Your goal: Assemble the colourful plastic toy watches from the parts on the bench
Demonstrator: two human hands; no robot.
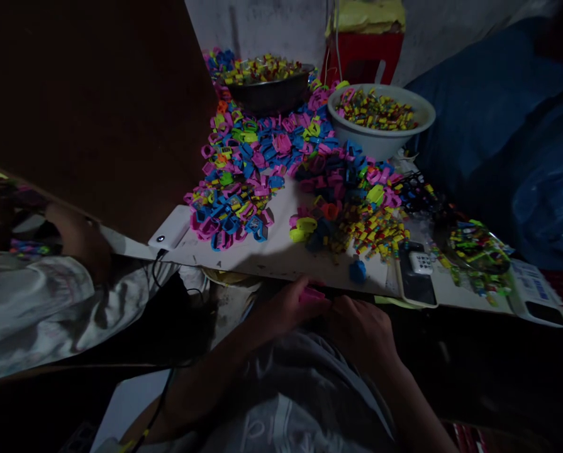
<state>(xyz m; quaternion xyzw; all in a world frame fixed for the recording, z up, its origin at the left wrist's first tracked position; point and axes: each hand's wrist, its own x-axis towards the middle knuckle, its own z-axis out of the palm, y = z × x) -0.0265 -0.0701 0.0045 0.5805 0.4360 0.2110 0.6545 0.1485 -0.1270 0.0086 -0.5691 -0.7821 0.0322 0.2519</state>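
My left hand [288, 308] and my right hand [363, 330] meet just below the near edge of the white table [272, 248]. The left fingers pinch a small pink plastic piece [312, 294]. My right hand is curled with its fingers bent towards that piece; what it holds is hidden in the dark. On the table ahead lies a big heap of pink, blue, green and yellow plastic rings [257, 170]. A lone blue piece [357, 270] sits near the edge, right above my hands.
A white bowl [380, 141] and a dark metal bowl [269, 94] of small coloured bits stand at the back. A phone [416, 283], a white power bank [170, 229] with cable and a brown board [97, 107] are nearby. Another person's arm [80, 236] is at the left.
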